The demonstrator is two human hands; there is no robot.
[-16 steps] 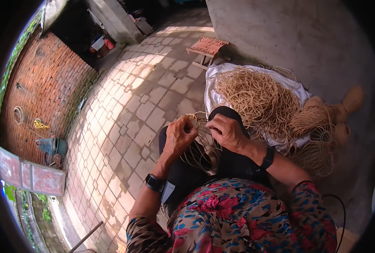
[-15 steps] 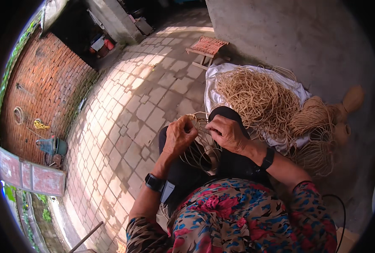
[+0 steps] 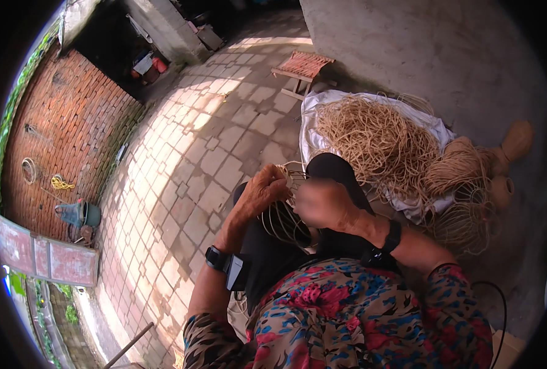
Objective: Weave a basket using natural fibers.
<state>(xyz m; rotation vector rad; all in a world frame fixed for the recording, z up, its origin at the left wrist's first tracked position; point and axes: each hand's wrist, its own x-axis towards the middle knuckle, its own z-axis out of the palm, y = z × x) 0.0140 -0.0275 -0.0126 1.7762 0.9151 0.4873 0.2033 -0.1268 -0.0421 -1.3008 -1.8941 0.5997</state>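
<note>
Left hand grip pinches woven cane piece on lap; right hand blurred, grip unclear, touching piece's right side.

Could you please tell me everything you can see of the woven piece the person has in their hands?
The woven piece is a small, unfinished frame of thin, pale tan, cane-like strands, curved like ribs and fanning out loosely below. It rests on the person's lap, over dark trousers. The left hand grips its upper left edge with curled fingers; the right hand, blurred, covers its right side. How tightly it is woven is too small to tell.
</note>
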